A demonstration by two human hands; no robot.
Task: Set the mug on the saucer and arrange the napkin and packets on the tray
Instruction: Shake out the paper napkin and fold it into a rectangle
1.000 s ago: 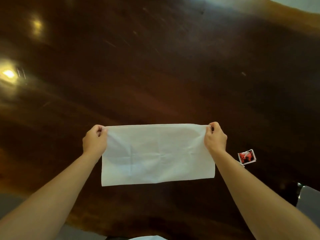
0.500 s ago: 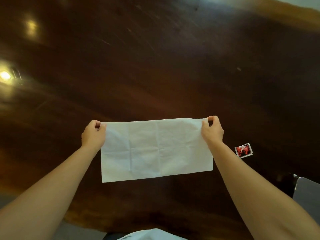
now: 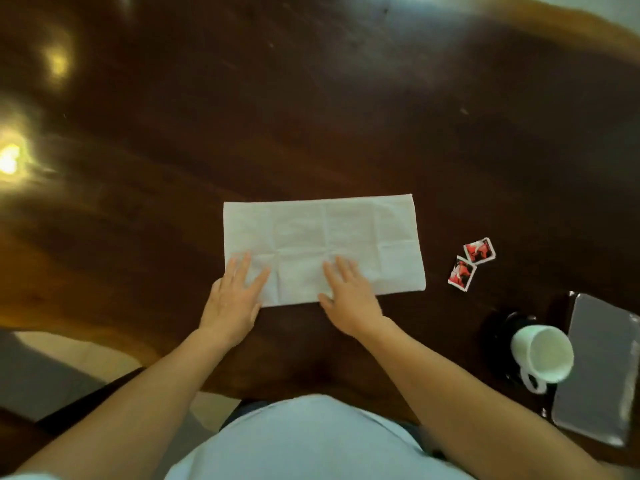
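A white napkin (image 3: 323, 237), folded to a long rectangle, lies flat on the dark wooden table (image 3: 311, 116). My left hand (image 3: 232, 299) rests palm down on its near left corner, fingers spread. My right hand (image 3: 349, 299) lies flat on its near edge around the middle. Two red and white packets (image 3: 471, 263) sit on the table right of the napkin. A white mug (image 3: 542, 353) stands on a dark saucer (image 3: 498, 336) at the right. A grey tray (image 3: 599, 368) lies beside it at the right edge.
The table's near edge runs just in front of my body. A dark chair part (image 3: 86, 400) shows at the lower left below the table edge. Bright light reflections (image 3: 10, 161) glare on the table's left side.
The napkin was held up by its top corners; now it lies flat on the table. Both hands let go and rest open on its near edge. The view tilted down.
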